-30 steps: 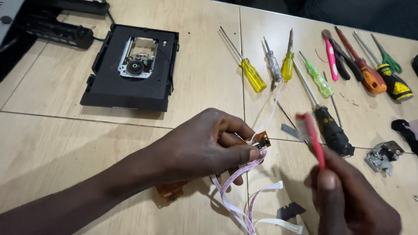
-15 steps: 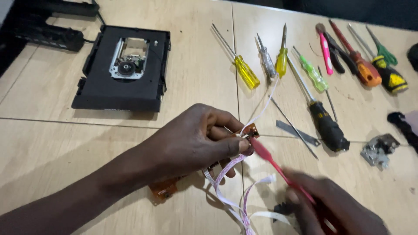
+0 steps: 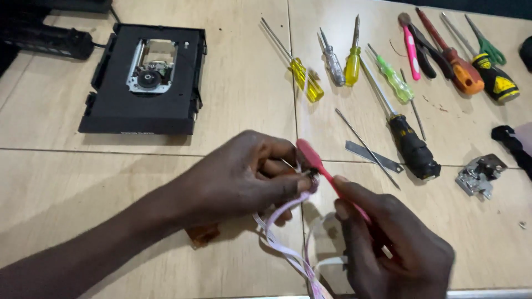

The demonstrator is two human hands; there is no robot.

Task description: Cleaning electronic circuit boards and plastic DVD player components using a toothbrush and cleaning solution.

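My left hand (image 3: 238, 177) is closed around a small part with white flat ribbon cables (image 3: 282, 238) trailing down from it toward the table's near edge. My right hand (image 3: 388, 249) grips a slim red tool (image 3: 318, 166) whose broad tip rests against the part at my left fingertips. An amber flex strip (image 3: 202, 235) pokes out from under my left wrist. The small part itself is mostly hidden by my fingers.
A black disc drive (image 3: 141, 80) with its top open lies at the back left. Several screwdrivers (image 3: 354, 63) with yellow, green, pink, orange and black handles lie across the back right. A metal strip (image 3: 374, 156) and a small metal bracket (image 3: 477, 174) lie at right.
My right hand has swung the red tool from upright down and leftward, bringing its tip onto the part in my left hand. The left hand stayed closed on the part.
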